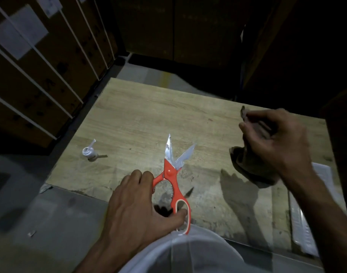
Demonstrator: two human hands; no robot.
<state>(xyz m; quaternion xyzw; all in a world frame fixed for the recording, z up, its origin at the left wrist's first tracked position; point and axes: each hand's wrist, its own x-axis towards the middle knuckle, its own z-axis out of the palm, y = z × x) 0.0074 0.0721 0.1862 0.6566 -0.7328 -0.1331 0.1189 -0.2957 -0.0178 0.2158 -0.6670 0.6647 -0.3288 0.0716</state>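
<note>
Orange-handled scissors (171,171) lie over a light wooden board (145,113), their metal blades spread apart and pointing away from me. My left hand (137,203) grips the handles, thumb through the near loop and fingers curled over the far one. My right hand (277,138) is raised above the board's right side and pinches a crumpled brown cloth (247,160), whose lower end hangs down to the board.
A small white bottle (90,153) with its cap flipped up stands near the board's left edge. Strapped cardboard boxes (30,75) line the left side. A flat clear plastic package (314,213) lies at the right. Grey floor (50,213) surrounds the board.
</note>
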